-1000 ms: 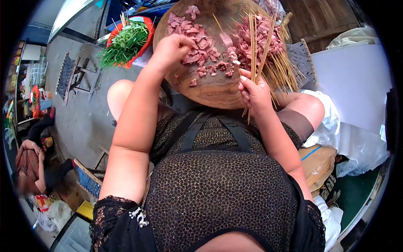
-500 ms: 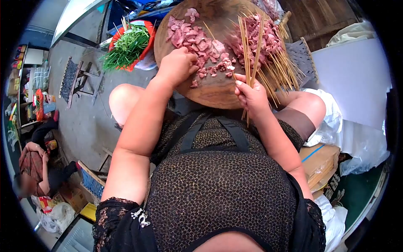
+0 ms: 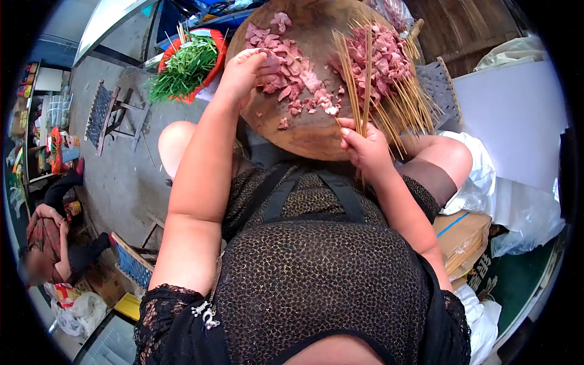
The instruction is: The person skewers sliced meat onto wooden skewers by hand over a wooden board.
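Observation:
On a round wooden board [image 3: 304, 143] lie loose slices of pink raw meat [image 3: 292, 67]. My left hand [image 3: 246, 72] is at the board's left side, its fingers closed on a pale slice of meat [image 3: 271, 62]. Several thin wooden skewers [image 3: 367, 91] stand up from my right hand [image 3: 365, 146], which is closed round them near the board's front edge. One skewer held there points left, with small meat bits [image 3: 331, 109] at its tip. A pile of skewered meat [image 3: 383, 61] rests on the right side, its bare sticks [image 3: 410, 109] pointing toward me.
Cut green vegetables [image 3: 185, 67] fill a red-rimmed bag left of the board. Farther left stands a woven stool [image 3: 100, 115]. Another person [image 3: 52, 243] sits at the lower left. A white panel [image 3: 517, 121], clear plastic and a cardboard box [image 3: 465, 240] are on the right.
My left hand has moved up and left from the small pieces, now with a meat slice in its fingers. My right hand has shifted slightly downward with its skewers.

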A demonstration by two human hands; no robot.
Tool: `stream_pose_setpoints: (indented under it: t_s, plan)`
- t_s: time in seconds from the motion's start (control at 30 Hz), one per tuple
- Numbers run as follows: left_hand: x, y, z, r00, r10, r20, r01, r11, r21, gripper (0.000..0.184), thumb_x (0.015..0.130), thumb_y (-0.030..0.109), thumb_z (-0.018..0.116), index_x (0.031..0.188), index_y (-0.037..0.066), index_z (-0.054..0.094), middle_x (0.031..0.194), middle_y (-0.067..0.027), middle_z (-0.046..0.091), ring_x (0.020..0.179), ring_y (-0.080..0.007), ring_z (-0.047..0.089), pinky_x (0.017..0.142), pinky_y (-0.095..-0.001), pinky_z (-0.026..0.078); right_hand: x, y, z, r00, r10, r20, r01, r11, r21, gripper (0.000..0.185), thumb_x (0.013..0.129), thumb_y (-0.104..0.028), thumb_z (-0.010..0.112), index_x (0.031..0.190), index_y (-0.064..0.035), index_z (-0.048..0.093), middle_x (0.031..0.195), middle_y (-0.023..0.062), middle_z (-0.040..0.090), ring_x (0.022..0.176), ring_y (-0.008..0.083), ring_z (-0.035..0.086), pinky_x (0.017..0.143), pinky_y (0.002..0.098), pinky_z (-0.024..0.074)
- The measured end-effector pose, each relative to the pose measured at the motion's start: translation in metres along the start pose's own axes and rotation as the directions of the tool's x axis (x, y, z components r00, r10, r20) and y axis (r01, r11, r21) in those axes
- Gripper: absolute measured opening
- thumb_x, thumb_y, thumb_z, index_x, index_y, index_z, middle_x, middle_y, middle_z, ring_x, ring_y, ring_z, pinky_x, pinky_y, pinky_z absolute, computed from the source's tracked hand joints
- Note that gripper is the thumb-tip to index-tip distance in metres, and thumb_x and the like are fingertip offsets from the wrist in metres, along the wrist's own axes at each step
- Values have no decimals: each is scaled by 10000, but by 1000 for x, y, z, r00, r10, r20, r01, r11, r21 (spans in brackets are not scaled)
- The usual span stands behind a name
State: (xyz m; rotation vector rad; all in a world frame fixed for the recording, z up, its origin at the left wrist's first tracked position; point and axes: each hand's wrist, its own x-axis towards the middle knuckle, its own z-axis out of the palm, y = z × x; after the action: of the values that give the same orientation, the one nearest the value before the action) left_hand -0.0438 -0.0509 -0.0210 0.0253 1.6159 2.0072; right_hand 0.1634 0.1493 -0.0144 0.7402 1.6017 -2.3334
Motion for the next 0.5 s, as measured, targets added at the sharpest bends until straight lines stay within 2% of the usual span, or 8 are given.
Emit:
stream_pose_setpoints:
  t_s: [0.07,0.17,0.23,0.3,0.5]
  plan:
    - [1,5,6,1000,-10,-26,8,996,-84,187,899,132,461,1041,13,476,975,-148,614,910,-278,617,741,-353,531,-1,2,-1,1000,-5,-4,4,1000,-28,258,846,-144,565,1090,-62,557,658,-13,536,428,25,379,376,167,283]
    - [11,-1,7,999,28,-22,-31,984,-173,164,910,120,439,1038,20,460,1007,-151,597,895,-277,619,744,-368,533,-3,3,2,999,5,-33,-7,997,-80,232,845,-143,568,1064,-67,577,648,-24,537,450,22,395,406,165,296]
    - [13,-1,9,999,27,-27,-32,982,-188,148,915,115,425,1020,19,466,1016,-154,591,894,-278,619,750,-371,534,-2,4,4,999,-4,-46,2,999,-50,234,861,-103,532,1083,-29,542,657,-7,519,428,26,361,385,159,255]
    - [13,0,10,999,35,26,-29,975,-219,152,912,133,452,1011,20,472,1014,-148,597,892,-275,619,749,-364,534,-3,2,4,999,7,-51,-10,998,-62,233,861,-101,531,1081,-26,542,656,-9,518,431,27,364,386,158,257]
    - [12,0,13,999,35,29,-29,983,-183,187,887,182,527,976,18,514,994,-144,618,863,-235,626,741,-333,534,-1,2,3,999,-3,-52,-2,997,-81,232,860,-99,535,1081,-28,544,655,-12,516,438,28,372,394,157,266]
